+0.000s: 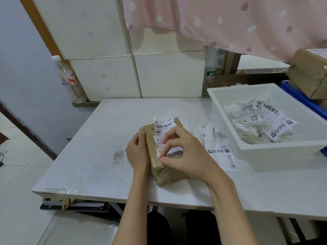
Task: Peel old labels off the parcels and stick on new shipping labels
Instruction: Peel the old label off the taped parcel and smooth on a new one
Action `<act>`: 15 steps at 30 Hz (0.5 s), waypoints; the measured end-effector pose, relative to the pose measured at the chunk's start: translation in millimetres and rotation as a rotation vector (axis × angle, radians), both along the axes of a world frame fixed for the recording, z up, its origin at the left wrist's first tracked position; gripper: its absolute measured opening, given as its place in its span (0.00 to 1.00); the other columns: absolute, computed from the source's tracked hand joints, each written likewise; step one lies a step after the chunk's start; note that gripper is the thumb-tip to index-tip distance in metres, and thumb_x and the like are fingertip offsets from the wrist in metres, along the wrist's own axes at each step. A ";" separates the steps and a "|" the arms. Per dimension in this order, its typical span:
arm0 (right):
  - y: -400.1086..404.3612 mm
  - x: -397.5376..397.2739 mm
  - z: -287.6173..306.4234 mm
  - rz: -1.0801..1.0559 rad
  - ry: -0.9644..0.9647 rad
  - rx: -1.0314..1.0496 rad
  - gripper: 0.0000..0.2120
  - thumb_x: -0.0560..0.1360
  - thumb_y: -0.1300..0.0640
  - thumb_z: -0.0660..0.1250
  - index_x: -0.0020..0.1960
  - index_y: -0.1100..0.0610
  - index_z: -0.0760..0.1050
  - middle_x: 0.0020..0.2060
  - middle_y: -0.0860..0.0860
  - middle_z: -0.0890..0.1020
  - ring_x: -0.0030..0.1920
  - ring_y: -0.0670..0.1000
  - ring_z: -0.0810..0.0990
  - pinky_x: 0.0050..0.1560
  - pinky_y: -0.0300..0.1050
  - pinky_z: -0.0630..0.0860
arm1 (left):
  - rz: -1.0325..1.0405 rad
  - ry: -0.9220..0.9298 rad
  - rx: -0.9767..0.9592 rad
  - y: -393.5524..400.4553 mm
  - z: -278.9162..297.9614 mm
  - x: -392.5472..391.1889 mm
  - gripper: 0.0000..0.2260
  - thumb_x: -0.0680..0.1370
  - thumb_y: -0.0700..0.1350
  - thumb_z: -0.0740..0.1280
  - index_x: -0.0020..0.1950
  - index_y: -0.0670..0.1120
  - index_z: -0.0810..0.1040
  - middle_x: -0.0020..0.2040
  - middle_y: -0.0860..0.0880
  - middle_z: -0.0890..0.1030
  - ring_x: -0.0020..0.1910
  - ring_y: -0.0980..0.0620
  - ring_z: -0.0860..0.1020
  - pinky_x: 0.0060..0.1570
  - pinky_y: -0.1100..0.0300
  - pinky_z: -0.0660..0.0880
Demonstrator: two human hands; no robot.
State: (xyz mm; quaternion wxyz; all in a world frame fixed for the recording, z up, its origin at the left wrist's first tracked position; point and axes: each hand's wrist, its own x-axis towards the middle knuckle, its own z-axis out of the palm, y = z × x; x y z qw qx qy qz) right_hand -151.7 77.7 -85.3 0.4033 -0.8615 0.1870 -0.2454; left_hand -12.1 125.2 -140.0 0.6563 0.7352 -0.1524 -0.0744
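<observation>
Near the middle of a white table [92, 138], a brown parcel [163, 172] wrapped in tape, long side running near to far. Left hand [138, 152] clamped along the parcel's left edge, fingers curled together over the top, thumb side hidden. Right hand [184, 154] over the parcel's top, thumb and forefinger pinching a white label [163, 126] partly lifted from the surface — its far end, printed with a barcode, curling up off the cardboard. Remaining right fingers bent and loosely spread above the label. Just right of the parcel, loose label sheets [222, 147] with QR codes lying flat on the table. Farther right, a white bin [230, 96] holding crumpled peeled labels [261, 119]. At the far right, a blue crate [299, 98] with more brown parcels [309, 73] stacked on it. Pink flowered cloth [230, 20] hanging above — a plastic bottle [70, 80] at the far left.
</observation>
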 end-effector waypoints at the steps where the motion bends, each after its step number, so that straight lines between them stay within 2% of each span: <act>1: 0.4 0.9 -0.8 0.000 0.015 -0.023 0.06 0.67 0.60 0.75 0.35 0.51 0.82 0.46 0.43 0.75 0.62 0.45 0.71 0.58 0.31 0.64 | 0.002 -0.001 0.003 0.1 -0.2 0.3 0.25 0.82 0.54 0.60 0.27 0.49 0.61 0.19 0.55 0.63 0.23 0.56 0.61 0.31 0.56 0.56; 6: 2.8 4.7 -8.9 -0.006 0.073 -0.195 0.07 0.71 0.54 0.69 0.36 0.46 0.74 0.45 0.41 0.72 0.68 0.49 0.67 0.61 0.36 0.57 | 0.000 -0.001 0.002 0.2 -1.7 1.6 0.26 0.82 0.54 0.61 0.26 0.50 0.60 0.20 0.55 0.63 0.25 0.55 0.61 0.32 0.56 0.57; 10: 4.8 4.3 -12.6 -0.008 0.062 -0.213 0.05 0.72 0.52 0.65 0.38 0.46 0.73 0.47 0.41 0.73 0.64 0.48 0.69 0.62 0.38 0.58 | -0.006 -0.003 0.003 0.6 0.7 -0.4 0.26 0.83 0.54 0.60 0.26 0.51 0.59 0.19 0.55 0.62 0.23 0.56 0.61 0.31 0.56 0.56; 13: 2.8 5.0 -11.2 -0.061 0.032 -0.148 0.05 0.76 0.55 0.65 0.41 0.48 0.73 0.49 0.42 0.72 0.56 0.44 0.72 0.62 0.42 0.66 | -0.005 0.001 -0.005 1.1 1.2 -1.2 0.26 0.83 0.54 0.61 0.26 0.51 0.60 0.19 0.55 0.62 0.23 0.56 0.61 0.31 0.56 0.56; 15: 0.8 2.6 -7.0 -0.072 -0.009 -0.008 0.05 0.76 0.57 0.68 0.42 0.51 0.76 0.49 0.41 0.72 0.51 0.43 0.74 0.56 0.42 0.72 | -0.002 -0.003 -0.011 1.4 0.2 -0.9 0.25 0.82 0.54 0.61 0.26 0.50 0.60 0.19 0.55 0.62 0.23 0.56 0.60 0.31 0.56 0.55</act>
